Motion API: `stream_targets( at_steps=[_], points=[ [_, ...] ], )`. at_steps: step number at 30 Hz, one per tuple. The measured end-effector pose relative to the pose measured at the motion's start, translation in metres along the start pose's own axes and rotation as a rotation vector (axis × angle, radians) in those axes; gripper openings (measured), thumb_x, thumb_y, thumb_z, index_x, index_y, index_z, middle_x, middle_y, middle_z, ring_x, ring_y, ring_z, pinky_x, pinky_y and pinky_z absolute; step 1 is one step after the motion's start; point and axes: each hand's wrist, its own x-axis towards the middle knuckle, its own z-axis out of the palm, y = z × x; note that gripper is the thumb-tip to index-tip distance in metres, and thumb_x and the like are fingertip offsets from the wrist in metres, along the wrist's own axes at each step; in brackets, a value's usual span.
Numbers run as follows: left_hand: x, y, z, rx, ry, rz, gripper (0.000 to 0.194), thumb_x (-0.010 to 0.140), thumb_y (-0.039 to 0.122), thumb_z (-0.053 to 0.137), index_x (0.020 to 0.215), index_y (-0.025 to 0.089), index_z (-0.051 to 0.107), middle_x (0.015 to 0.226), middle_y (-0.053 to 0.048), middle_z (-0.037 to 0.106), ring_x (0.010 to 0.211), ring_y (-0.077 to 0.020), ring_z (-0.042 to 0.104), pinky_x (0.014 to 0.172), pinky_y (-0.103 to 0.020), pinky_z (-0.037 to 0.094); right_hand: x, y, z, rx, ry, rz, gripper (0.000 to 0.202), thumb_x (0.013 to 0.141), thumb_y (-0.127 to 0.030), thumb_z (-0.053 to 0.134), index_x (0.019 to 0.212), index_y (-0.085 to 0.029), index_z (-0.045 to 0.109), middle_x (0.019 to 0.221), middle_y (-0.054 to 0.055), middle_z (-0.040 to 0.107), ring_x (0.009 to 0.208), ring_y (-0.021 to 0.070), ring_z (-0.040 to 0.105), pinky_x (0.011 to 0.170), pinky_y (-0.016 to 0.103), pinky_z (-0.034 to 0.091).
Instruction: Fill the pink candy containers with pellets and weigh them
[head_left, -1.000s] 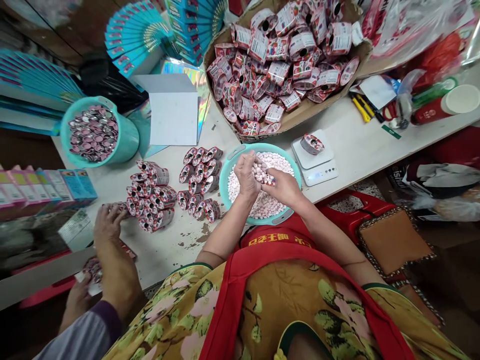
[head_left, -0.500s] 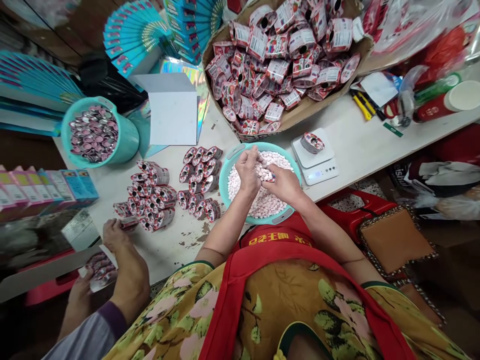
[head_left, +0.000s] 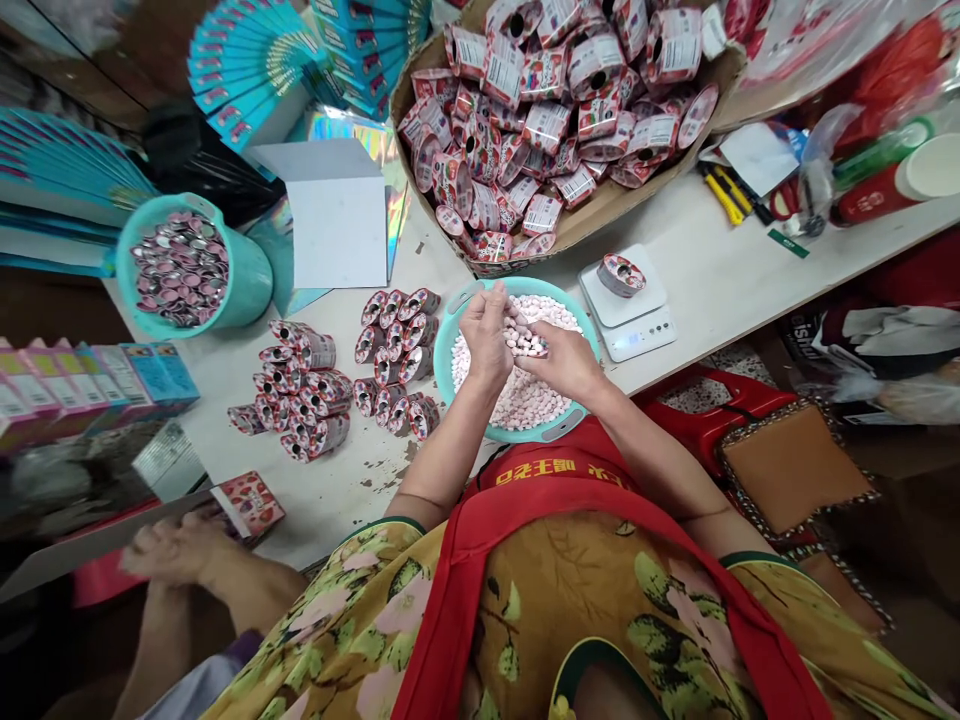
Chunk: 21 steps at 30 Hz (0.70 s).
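Observation:
A turquoise basin (head_left: 444,375) in front of me holds many small pale pink candies (head_left: 529,400). Above it, my right hand (head_left: 566,362) is closed round a small printed container, mostly hidden by the fingers, with candies heaped at its mouth. My left hand (head_left: 486,340) is beside it, fingers curled and pressed together against the heap; what lies inside them is hidden. To the left of the basin, printed containers (head_left: 401,345) stand in rows, with a piled group (head_left: 304,390) farther left. A white digital scale (head_left: 637,335) carries one printed container (head_left: 621,275) at the right.
A large cardboard box (head_left: 592,240) full of printed containers stands behind the basin. A turquoise bucket (head_left: 251,275) holds pink and silver lids. Cutters (head_left: 724,200) and a red cup (head_left: 862,205) lie to the right. At lower left, a co-worker's hands (head_left: 172,550) are near a carton (head_left: 251,503).
My hands stay over the basin, nearly unmoved. The co-worker's hand has drawn back from the piled containers to the carton, whose printed flap now shows. The view has shifted slightly.

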Motion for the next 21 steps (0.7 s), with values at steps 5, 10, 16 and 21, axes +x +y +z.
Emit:
stream_targets(
  at_steps=[5,10,16,21],
  points=[
    [-0.002,-0.001,0.001,-0.007,0.003,-0.005,0.050,0.083,0.058,0.073,0.068,0.018,0.048,0.058,0.007,0.048,0.047,-0.0047,0.049,0.049,-0.018,0.041,0.000,0.001,0.002,0.024,0.003,-0.005,0.034,0.083,-0.038,0.068,0.113,-0.022,0.069,0.104,0.005,0.076,0.092,0.0239,0.068,0.071,0.027,0.040],
    [-0.002,0.000,0.004,0.044,-0.032,-0.067,0.050,0.084,0.059,0.071,0.068,0.018,0.048,0.057,0.007,0.048,0.044,-0.0040,0.044,0.043,-0.018,0.034,0.000,0.002,-0.001,0.033,-0.001,0.022,0.033,0.084,-0.040,0.069,0.113,-0.023,0.070,0.104,0.004,0.076,0.093,0.0241,0.068,0.073,0.028,0.042],
    [-0.010,-0.001,0.010,0.045,-0.099,-0.090,0.048,0.087,0.057,0.069,0.067,0.019,0.049,0.055,0.006,0.045,0.042,-0.0040,0.042,0.041,-0.019,0.032,-0.002,0.004,-0.008,0.078,0.023,0.019,0.025,0.082,-0.033,0.069,0.104,-0.022,0.070,0.102,0.004,0.075,0.093,0.0231,0.067,0.075,0.027,0.043],
    [-0.012,0.008,0.016,-0.004,-0.184,-0.150,0.047,0.088,0.054,0.070,0.065,0.018,0.050,0.056,0.005,0.044,0.044,-0.0049,0.042,0.041,-0.019,0.034,-0.002,0.013,-0.005,0.275,0.051,-0.027,0.026,0.078,-0.026,0.069,0.103,-0.019,0.070,0.103,0.004,0.075,0.094,0.0215,0.067,0.083,0.028,0.047]
  ],
)
